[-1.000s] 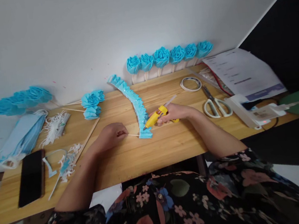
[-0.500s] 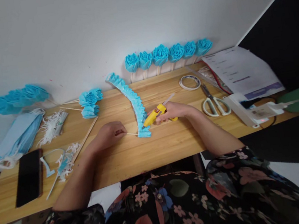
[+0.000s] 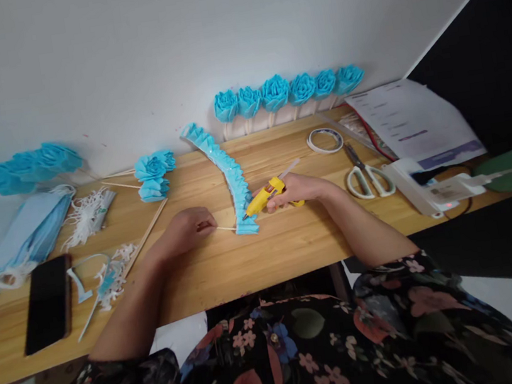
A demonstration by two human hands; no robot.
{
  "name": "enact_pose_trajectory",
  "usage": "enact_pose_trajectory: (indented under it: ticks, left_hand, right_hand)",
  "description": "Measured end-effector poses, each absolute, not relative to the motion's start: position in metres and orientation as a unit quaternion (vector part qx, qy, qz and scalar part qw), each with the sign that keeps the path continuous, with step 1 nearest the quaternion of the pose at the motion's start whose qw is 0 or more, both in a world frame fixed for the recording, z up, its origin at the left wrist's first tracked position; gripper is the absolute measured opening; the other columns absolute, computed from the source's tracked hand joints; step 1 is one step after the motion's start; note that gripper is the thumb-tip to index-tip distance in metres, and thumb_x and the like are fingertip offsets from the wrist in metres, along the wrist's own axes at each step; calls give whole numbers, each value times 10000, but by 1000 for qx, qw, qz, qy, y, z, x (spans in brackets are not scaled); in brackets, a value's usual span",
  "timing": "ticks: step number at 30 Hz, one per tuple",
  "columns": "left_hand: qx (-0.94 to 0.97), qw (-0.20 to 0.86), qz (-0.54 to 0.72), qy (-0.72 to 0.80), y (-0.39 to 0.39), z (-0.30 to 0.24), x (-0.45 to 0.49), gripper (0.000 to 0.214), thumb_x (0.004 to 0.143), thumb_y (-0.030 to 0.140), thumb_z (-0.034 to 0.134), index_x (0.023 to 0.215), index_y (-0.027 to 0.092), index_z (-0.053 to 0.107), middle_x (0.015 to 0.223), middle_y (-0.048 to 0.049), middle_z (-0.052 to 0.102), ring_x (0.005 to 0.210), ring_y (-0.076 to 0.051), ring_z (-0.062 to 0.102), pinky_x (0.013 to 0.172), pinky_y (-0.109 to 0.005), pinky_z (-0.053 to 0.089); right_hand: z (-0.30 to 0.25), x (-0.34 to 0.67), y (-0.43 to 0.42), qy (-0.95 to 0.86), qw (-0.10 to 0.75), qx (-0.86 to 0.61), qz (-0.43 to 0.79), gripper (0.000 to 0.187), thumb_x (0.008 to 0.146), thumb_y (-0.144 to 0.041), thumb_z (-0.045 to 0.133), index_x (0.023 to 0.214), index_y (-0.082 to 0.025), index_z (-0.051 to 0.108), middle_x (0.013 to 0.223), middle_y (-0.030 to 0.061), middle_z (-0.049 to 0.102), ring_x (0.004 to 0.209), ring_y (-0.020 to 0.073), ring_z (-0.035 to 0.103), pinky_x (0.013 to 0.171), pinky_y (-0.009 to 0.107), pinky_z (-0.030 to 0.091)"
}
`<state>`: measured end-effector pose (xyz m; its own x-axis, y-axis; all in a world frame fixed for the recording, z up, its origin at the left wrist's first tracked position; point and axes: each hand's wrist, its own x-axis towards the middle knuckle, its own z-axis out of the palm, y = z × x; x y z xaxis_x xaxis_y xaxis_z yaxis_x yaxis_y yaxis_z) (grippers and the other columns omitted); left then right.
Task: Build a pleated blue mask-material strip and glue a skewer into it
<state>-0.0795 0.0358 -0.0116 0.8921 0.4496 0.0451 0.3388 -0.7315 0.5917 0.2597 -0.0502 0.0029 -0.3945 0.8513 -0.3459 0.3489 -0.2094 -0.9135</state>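
A curved blue pleated strip (image 3: 236, 179) lies on the wooden table, its narrow end toward me. My left hand (image 3: 193, 227) pinches a thin wooden stick (image 3: 226, 228), whose tip meets the strip's near end. Wrapped in my right hand (image 3: 290, 192) is a yellow hot glue gun (image 3: 263, 196). Its nozzle points down and left, at the strip's near end close to the stick tip. Whether glue is coming out is too small to tell.
Blue flowers on sticks (image 3: 275, 93) lean along the wall, with more flowers (image 3: 152, 176) at left. Scissors (image 3: 366, 171), a tape roll (image 3: 325, 141) and a power strip (image 3: 420, 188) lie right. A phone (image 3: 47, 304), face masks (image 3: 35, 226) and white ear loops (image 3: 90, 214) lie left.
Almost nothing differs. Both hands, the stick and the glue gun keep their places; the whole view has shifted very slightly.
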Motion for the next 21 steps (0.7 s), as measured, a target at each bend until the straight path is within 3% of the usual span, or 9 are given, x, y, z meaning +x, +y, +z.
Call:
enact_pose_trajectory:
  ticks: [21]
  left_hand:
    - [922,309,100,212,35,-11,-79,160,914,197,594,809,171,712,768,-26,702,697,-142,610,675,-253,422]
  right_hand:
    - [1,261,-50,-604,210,-491,591,371,760,-502,811,948,-182,798,854,24,761,702,105,597,592,228,459]
